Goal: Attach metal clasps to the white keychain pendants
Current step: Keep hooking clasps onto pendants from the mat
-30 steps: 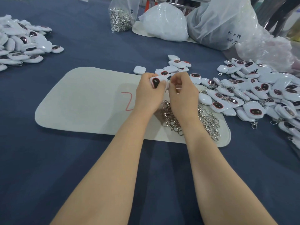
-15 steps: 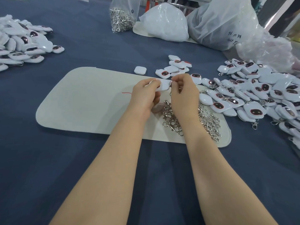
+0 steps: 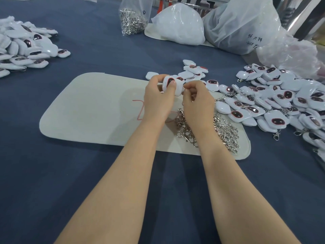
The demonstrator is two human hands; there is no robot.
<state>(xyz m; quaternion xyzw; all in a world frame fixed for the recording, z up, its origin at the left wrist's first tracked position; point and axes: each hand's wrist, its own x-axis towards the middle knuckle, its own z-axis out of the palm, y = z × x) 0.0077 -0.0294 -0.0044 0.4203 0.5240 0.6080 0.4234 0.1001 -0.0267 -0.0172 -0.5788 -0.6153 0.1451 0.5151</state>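
Note:
My left hand point(image 3: 157, 99) holds a white pendant point(image 3: 173, 85) with a dark oval face, thumb across its front, above the pale mat point(image 3: 91, 110). My right hand point(image 3: 197, 101) is curled right beside the pendant's right edge, its fingertips pinching something small there; the clasp itself is hidden by the fingers. A heap of loose metal clasps point(image 3: 223, 129) lies on the mat under and right of my right wrist. A big pile of white pendants point(image 3: 281, 101) spreads to the right, some with clasps on.
Another pile of pendants point(image 3: 22, 48) lies at the far left on the blue cloth point(image 3: 88, 182). A clear bag of clasps point(image 3: 133, 20) and white plastic bags point(image 3: 181, 25) stand at the back. A red mark shows on the mat beside my left hand.
My left hand has turned the pendant so its dark face shows again, and raised it slightly. My right hand stays pressed close at the pendant's right edge.

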